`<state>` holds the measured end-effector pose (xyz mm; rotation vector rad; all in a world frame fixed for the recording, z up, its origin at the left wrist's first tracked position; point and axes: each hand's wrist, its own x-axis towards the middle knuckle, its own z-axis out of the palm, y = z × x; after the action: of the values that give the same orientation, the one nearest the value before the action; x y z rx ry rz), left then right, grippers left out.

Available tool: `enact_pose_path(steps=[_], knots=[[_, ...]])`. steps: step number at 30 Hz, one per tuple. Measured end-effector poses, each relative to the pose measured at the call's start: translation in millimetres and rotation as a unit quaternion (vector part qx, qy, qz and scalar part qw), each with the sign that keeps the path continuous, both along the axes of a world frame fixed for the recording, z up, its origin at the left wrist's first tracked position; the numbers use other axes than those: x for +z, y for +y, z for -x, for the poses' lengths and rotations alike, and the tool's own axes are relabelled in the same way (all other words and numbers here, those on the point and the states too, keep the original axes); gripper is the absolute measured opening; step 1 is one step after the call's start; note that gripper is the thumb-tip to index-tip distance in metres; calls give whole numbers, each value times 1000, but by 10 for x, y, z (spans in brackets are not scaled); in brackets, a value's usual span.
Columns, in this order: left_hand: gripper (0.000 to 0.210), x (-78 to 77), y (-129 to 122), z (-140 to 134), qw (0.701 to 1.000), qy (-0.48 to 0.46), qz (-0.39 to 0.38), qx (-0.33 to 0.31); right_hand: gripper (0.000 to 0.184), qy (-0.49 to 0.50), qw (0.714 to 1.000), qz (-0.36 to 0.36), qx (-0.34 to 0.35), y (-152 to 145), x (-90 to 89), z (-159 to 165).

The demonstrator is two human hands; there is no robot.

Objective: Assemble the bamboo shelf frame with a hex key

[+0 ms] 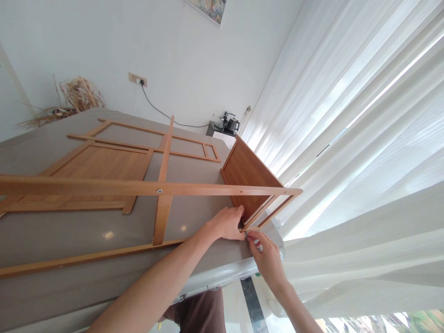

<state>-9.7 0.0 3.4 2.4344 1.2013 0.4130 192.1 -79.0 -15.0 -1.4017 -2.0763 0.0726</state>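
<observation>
A light-brown wooden frame [194, 188] stands on the table, with a solid wood panel [251, 171] upright at its right end. Around the lower corner of this end curls my left hand [227, 223], its fingers closed on the wood. Right beside it, my right hand [267, 253] pinches something small against the same corner; thumb and fingers hide most of it, so its kind does not show. A flat crosspiece [163, 217] joins the upper rail to the lower rail [104, 257]. Small metal fasteners show in the upper rail.
Behind the frame, a flat wooden panel [100, 166] and an open slatted frame [187, 147] lie on the grey table [197, 171]. A kettle [232, 124] stands past the far corner. White curtains [347, 152] hang close on the right. Dried plants [79, 95] are at the far left.
</observation>
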Motion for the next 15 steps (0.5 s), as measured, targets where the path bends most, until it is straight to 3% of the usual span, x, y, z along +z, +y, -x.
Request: enact_pose_path(steps=[15], knots=[[39,-18,5,-4,1000,1,-13,1,22,23,999,33,-5,-5,46,23]])
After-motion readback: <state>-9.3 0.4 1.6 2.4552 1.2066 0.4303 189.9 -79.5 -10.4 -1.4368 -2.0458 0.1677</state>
